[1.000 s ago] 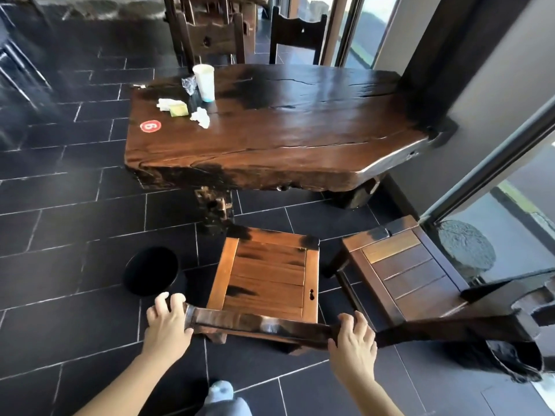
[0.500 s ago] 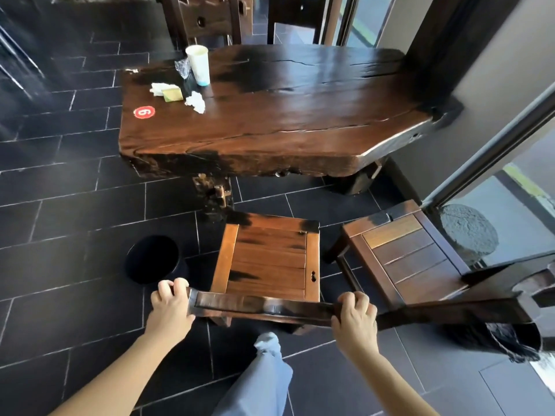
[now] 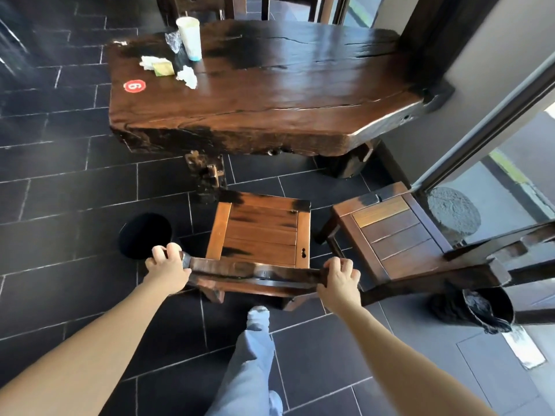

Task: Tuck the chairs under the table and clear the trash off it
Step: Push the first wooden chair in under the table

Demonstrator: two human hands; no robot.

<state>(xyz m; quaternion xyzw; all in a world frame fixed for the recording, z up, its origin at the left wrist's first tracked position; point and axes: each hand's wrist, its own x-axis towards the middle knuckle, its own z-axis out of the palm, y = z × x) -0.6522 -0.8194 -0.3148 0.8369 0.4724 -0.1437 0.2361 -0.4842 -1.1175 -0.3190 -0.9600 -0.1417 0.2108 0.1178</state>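
Note:
A wooden chair (image 3: 260, 232) stands in front of me, its seat just short of the thick slab table (image 3: 270, 94). My left hand (image 3: 167, 267) grips the left end of its top back rail, and my right hand (image 3: 338, 278) grips the right end. A second wooden chair (image 3: 393, 235) stands to the right, turned at an angle. At the table's far left corner lie the trash: a white paper cup (image 3: 189, 37), crumpled clear plastic (image 3: 173, 41), white tissues (image 3: 187, 77) and a yellow-green packet (image 3: 163, 68).
A black round bin (image 3: 144, 235) sits on the dark tiled floor left of the chair. A dark bucket (image 3: 483, 306) stands behind the right chair. More chairs (image 3: 195, 7) are at the table's far side. A glass door (image 3: 510, 175) and wall close off the right. My leg (image 3: 252, 361) steps forward.
The chair has moved forward towards the table with both hands on its back rail. My leg has stepped forward beneath it, and the table looks closer.

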